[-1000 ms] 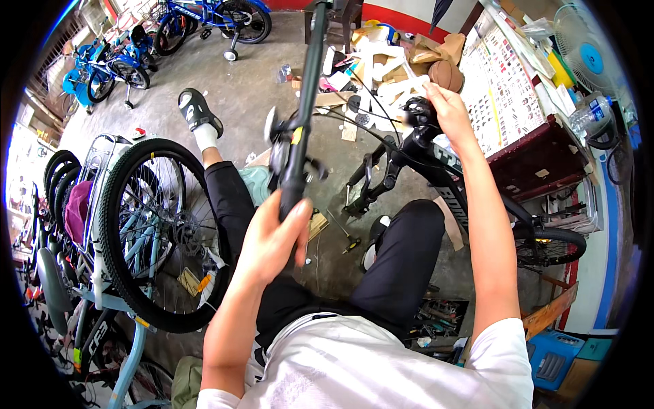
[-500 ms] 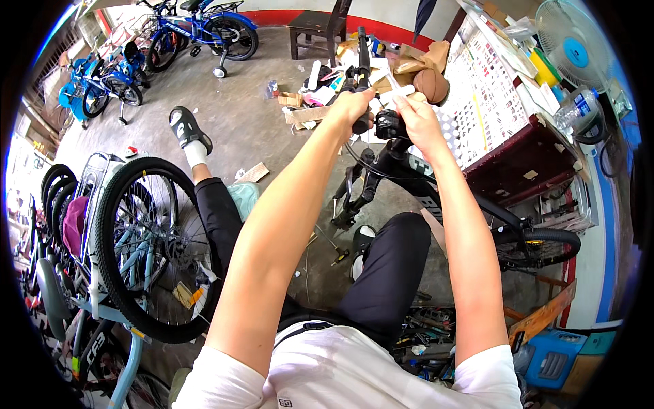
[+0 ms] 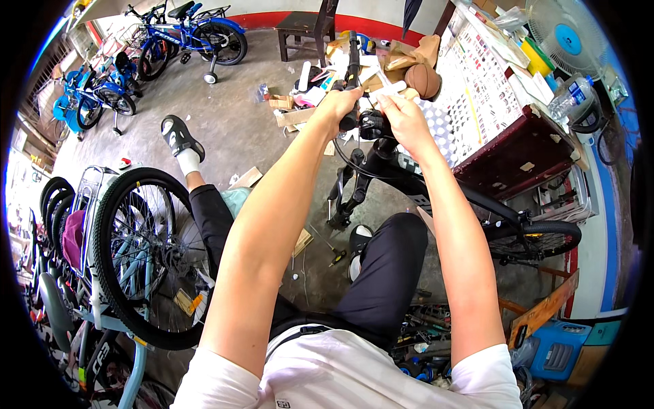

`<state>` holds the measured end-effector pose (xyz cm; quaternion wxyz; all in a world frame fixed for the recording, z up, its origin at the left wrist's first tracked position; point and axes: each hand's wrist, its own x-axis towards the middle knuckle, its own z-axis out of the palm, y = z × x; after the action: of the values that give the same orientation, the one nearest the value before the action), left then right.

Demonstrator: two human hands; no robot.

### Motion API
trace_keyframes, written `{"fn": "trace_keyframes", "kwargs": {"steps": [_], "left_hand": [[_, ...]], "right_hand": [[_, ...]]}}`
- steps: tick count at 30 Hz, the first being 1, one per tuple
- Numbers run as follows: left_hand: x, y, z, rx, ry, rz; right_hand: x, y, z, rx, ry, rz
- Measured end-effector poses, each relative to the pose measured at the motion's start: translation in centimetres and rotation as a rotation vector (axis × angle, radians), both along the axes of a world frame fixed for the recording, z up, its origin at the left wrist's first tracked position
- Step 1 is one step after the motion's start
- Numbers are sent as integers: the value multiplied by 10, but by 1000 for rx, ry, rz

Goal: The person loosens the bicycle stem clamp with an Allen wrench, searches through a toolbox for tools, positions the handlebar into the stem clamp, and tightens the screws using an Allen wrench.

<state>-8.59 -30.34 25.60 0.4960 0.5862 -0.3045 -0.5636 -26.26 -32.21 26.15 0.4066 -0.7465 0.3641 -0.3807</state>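
Note:
A black bicycle frame [image 3: 402, 178] stands in front of me, its bare fork [image 3: 349, 198] pointing down at the floor. Its black handlebar [image 3: 353, 58] is turned so that it runs away from me. My left hand [image 3: 338, 111] is closed round the near part of the handlebar, by the grip. Just right of it, beside the black stem [image 3: 372, 125], my right hand [image 3: 407, 126] has thumb and fingers pinched together. What lies between those fingertips is too small to tell. A thin black cable [image 3: 344, 153] loops below the handlebar.
A loose wheel [image 3: 146, 259] leans among bicycles at the left. Cardboard scraps and a basketball [image 3: 422, 81] lie beyond the handlebar. A dark red cabinet [image 3: 518, 160] stands right, with a fan [image 3: 569, 39] above. Tools [image 3: 426, 327] are heaped near my right thigh; a T-handled tool [image 3: 336, 257] lies on the floor.
The whole view has shifted slightly, so most things sit a little further left. Both hands stay by the handlebar and stem, with hardly any change in their grip.

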Motion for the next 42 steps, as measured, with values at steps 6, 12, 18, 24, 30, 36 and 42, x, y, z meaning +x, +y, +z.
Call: {"fn": "trace_keyframes", "kwargs": {"steps": [6,12,18,24,30,36,42], "left_hand": [[18,53,-8,-62,-94,-48],[39,226,15,-31,-273,4],[35,346,-7,-107,-231,86],[36,403,-18,-118,-169,88],[42,424,-16,-77,-190,78],[38,423,-14,-32,-310,47],[29,420,-14,2,-665,51]], "right_hand": [[-6,-1,-1,-33,56,-31],[-5,5,2,-54,63,-47],[-10,12,7,-30,-84,29],[-9,27,7,-97,-44,-110],[3,71,31,-669,-43,-398],[58,168,25,65,-87,184],[136,197,8,575,-264,366]]}}
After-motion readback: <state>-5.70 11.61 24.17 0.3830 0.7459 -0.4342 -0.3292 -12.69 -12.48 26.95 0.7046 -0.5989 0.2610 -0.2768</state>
